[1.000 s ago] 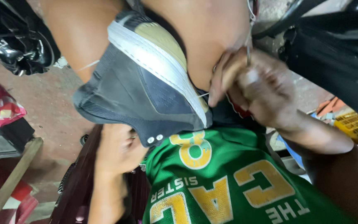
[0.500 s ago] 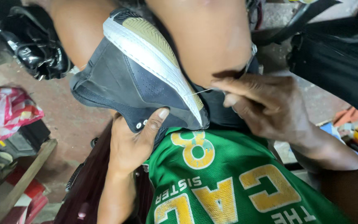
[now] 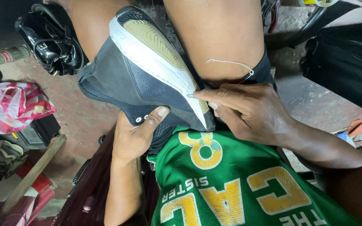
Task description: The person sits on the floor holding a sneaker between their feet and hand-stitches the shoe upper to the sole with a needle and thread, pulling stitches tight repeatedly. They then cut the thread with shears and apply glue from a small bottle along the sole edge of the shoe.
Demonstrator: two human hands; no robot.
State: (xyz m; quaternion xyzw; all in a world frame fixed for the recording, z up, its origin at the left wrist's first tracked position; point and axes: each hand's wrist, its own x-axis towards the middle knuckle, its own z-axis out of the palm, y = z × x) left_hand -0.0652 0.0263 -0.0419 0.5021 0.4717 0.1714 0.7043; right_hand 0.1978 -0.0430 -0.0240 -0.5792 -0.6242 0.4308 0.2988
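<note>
A dark grey sneaker with a white midsole and tan outsole lies sole-up, wedged between my bare knees. My left hand grips its upper from below, thumb pressed by the eyelets. My right hand pinches a needle at the white sole edge near the toe. A thin white thread loops across my right thigh. My green shirt with yellow letters fills the foreground.
A shiny black shoe lies at the upper left on the reddish floor. A pink striped plastic bag, a wooden handle and dark tools sit at the left. A black bag is at the right.
My right hand has come down from a raised pull to the sole edge near the toe, and the thread now lies slack on my thigh. My left hand has closed on the upper.
</note>
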